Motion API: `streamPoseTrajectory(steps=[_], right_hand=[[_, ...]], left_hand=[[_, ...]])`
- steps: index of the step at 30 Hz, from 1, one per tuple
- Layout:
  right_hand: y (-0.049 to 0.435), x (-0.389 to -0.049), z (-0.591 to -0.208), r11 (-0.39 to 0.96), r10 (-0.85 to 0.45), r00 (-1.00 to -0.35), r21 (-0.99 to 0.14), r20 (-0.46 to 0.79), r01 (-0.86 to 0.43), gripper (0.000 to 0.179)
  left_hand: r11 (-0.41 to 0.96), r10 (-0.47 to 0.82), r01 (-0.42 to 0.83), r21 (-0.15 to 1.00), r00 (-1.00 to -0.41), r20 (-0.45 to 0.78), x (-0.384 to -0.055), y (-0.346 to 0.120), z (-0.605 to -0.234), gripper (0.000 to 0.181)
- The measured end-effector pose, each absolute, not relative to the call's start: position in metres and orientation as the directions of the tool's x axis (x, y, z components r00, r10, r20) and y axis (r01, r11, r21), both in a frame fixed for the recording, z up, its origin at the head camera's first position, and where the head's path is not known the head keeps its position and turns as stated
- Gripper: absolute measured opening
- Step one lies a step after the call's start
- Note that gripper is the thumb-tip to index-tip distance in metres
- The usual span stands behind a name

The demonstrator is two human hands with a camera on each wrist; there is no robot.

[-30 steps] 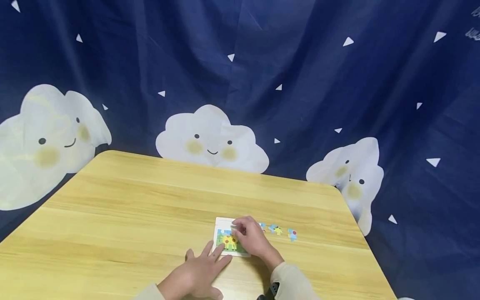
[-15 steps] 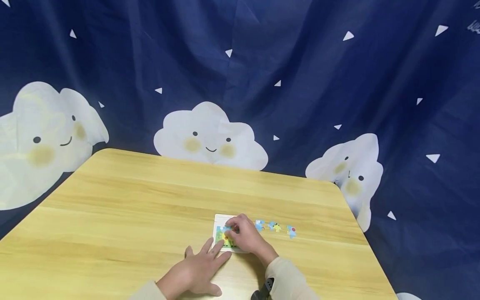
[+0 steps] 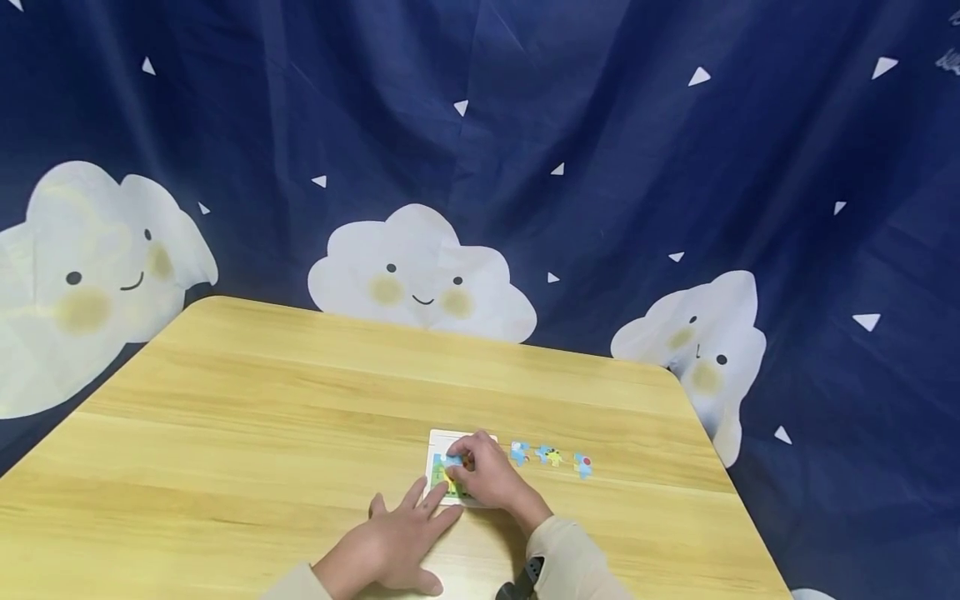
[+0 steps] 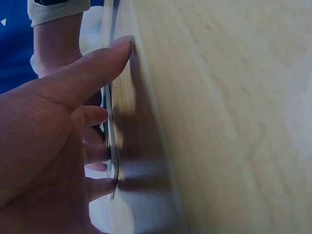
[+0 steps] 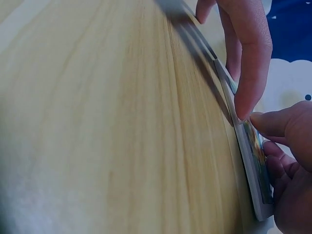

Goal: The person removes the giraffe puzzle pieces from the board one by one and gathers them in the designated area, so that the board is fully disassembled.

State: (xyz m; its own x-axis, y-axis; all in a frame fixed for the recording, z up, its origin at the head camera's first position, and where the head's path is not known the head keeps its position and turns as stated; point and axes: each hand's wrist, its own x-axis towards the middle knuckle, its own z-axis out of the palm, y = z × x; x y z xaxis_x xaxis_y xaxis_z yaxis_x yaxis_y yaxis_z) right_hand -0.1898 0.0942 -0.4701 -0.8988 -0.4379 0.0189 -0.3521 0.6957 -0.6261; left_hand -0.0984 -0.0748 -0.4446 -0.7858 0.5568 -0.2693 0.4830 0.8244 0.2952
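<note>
At white-rimmed rectangular puzzle board point(image 3: 441, 437): left hand point(image 3: 402, 537) spread, touching
Right hand point(image 3: 489, 475): curled; any grip unclear
Alongside: knobbed blue-patterned jigsaw pieces point(image 3: 583, 466)

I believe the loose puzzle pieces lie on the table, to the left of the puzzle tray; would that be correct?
Not quite: the side is wrong. The head view shows the loose puzzle pieces on the table, to the right of the puzzle tray.

I see puzzle board point(image 3: 442, 436) on table point(image 3: 300, 400), left hand point(image 3: 401, 540) at near left corner, right hand point(image 3: 492, 477) over board, loose pieces point(image 3: 553, 456) right, curtain point(image 3: 585, 100) behind table.
</note>
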Motion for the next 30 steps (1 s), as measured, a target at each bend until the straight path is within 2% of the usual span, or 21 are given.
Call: streamPoseTrajectory(steps=[8,19,30], right_hand=[[0.0944,-0.1896,-0.4717,0.674,-0.437,-0.898,-0.647,0.04,-0.357,0.014],[0.0965,-0.1907,-0.473,0.546,-0.439,-0.898,-0.79,0.016,-0.281,0.014],[0.0906,-0.1892,-0.47,0.543,-0.419,-0.908,-0.793,0.027,-0.275,0.012]], left_hand=[[0.829,0.552,0.484,0.282,-0.788,-0.272,-0.0982,-0.0751,-0.4433,0.088],[0.83,0.551,0.478,0.288,-0.783,-0.288,-0.0988,-0.0738,-0.4439,0.088],[0.832,0.549,0.481,0.276,-0.785,-0.286,-0.0994,-0.0743,-0.4412,0.089]])
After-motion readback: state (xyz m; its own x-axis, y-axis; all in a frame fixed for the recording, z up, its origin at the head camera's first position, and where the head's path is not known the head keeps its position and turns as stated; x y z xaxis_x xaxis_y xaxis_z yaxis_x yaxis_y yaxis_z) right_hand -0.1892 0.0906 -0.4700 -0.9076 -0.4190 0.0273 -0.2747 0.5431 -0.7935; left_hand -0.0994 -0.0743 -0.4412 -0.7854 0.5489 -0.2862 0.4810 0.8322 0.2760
